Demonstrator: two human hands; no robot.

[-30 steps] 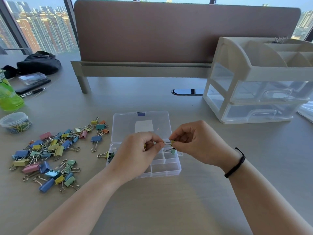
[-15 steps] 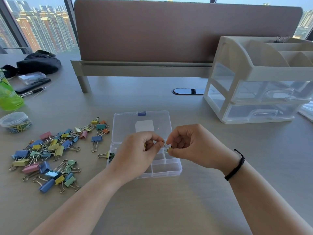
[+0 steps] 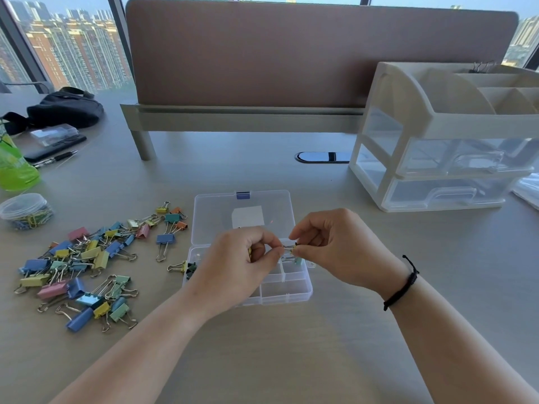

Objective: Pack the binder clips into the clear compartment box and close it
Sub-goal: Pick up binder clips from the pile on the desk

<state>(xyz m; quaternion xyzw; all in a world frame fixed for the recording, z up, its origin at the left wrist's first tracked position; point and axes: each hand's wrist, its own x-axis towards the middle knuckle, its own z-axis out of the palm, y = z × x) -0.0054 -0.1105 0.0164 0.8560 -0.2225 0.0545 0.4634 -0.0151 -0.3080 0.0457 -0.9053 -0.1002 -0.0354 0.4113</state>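
- The bench (image 3: 291, 360) carries everything; at its 2 o'clock corner stands a white drawer organiser (image 3: 437, 147).
- The clear compartment box (image 3: 287, 290) lies at the centre of the bench with its lid (image 3: 221, 217) folded back flat toward 12 o'clock, so closing is a long way off.
- A loose heap of coloured binder clips (image 3: 87, 263) spreads at 9 o'clock of the box, well apart from it; a few clips lie just beside its left wall and a few appear inside, though the hands hide most compartments.
- The left hand (image 3: 236, 269) and right hand (image 3: 335, 246) meet over the box's rear compartments, each with curled fingers pinching one small clip (image 3: 288, 248) between them.
- By my reading the step is preparing this clip, probably folding its wire handles, for dropping in. The next move calls for releasing it into a compartment, then reaching toward 9 o'clock for another.
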